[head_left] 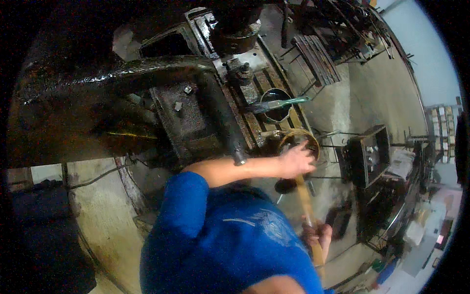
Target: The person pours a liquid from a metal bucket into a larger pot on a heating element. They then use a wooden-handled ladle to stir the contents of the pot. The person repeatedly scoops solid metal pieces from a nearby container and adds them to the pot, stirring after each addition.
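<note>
My right hand point(323, 236) is closed around a long, pale wooden handle point(304, 196) at the lower right. The handle slants up to just below my left hand point(297, 160), and its upper end is hidden there. My left arm stretches across my body. The fingers of that hand look spread, though blurred, at the near rim of a round container point(317, 142) with a yellowish edge. Whether they touch it I cannot tell. Just beyond, a brush with a green handle point(289, 102) lies across another round can point(278, 117) of dark liquid.
A slotted machine table point(267, 78), dark and oily, carries the cans and a bolted clamp point(240, 73). A thick dark machine arm point(147, 68) juts in from the left, close to my left forearm. At right stand an open metal box point(374, 157) and a slatted rack point(318, 59).
</note>
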The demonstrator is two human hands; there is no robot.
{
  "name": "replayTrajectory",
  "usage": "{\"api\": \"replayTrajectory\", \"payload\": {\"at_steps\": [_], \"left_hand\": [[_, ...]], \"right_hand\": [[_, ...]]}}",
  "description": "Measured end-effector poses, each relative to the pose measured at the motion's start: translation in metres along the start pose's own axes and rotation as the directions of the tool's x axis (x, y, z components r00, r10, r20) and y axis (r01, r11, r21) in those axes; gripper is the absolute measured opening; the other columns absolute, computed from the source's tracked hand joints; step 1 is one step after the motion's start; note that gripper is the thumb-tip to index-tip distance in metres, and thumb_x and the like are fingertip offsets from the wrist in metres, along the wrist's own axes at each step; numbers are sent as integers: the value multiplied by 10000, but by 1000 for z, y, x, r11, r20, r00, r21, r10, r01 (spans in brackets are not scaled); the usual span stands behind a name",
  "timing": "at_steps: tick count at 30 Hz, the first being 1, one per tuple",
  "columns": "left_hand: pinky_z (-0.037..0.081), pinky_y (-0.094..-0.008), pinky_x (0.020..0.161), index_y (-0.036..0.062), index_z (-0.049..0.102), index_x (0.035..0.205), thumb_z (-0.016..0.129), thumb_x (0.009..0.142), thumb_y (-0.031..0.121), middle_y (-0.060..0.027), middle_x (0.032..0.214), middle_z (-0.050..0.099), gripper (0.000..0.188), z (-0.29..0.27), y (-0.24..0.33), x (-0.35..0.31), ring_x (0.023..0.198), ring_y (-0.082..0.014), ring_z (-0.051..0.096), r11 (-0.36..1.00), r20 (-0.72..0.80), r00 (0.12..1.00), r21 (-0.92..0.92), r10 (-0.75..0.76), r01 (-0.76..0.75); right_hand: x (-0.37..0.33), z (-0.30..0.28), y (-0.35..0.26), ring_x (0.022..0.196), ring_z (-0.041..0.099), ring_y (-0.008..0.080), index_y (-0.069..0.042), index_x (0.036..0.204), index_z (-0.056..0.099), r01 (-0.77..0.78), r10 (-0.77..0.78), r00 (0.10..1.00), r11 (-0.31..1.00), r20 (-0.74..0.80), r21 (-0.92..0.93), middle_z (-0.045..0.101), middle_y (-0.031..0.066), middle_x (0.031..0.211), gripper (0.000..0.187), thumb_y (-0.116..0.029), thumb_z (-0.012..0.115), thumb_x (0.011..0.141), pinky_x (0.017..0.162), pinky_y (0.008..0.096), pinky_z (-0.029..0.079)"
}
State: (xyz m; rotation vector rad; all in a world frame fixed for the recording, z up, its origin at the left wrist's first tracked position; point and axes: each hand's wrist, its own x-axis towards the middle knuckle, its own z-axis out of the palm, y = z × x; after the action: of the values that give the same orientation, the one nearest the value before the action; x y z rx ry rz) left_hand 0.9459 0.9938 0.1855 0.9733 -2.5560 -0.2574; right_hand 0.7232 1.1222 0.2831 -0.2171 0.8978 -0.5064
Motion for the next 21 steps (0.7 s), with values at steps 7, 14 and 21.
{"api": "replayTrajectory", "payload": {"at_steps": [7,14,21], "left_hand": [[394,-424,839,101,577,891,603,689,252,-82,896,556,253,-76,-23,-49,909,-245,526,973,-151,988,-233,-29,-7],[473,-350,619,21,612,814,569,690,183,-151,766,601,208,-130,-168,-209,705,-268,595,508,-26,508,-17,-861,861],[466,-358,608,41,613,800,568,684,193,-117,772,604,197,-8,-203,-235,705,-268,589,765,677,385,440,-627,471]], "right_hand": [[-4,4,-2,419,323,38,67,1159,342,36,-35,998,999,-52,14,343,-19,606,736,-413,622,676,325,163,265],[-3,0,-15,424,338,36,65,1172,340,-93,93,996,996,-15,5,363,-26,595,750,-403,640,668,326,162,296],[-4,7,-11,430,346,50,69,1164,345,-40,44,996,998,-75,51,355,-16,590,717,-366,608,658,323,173,303]]}}
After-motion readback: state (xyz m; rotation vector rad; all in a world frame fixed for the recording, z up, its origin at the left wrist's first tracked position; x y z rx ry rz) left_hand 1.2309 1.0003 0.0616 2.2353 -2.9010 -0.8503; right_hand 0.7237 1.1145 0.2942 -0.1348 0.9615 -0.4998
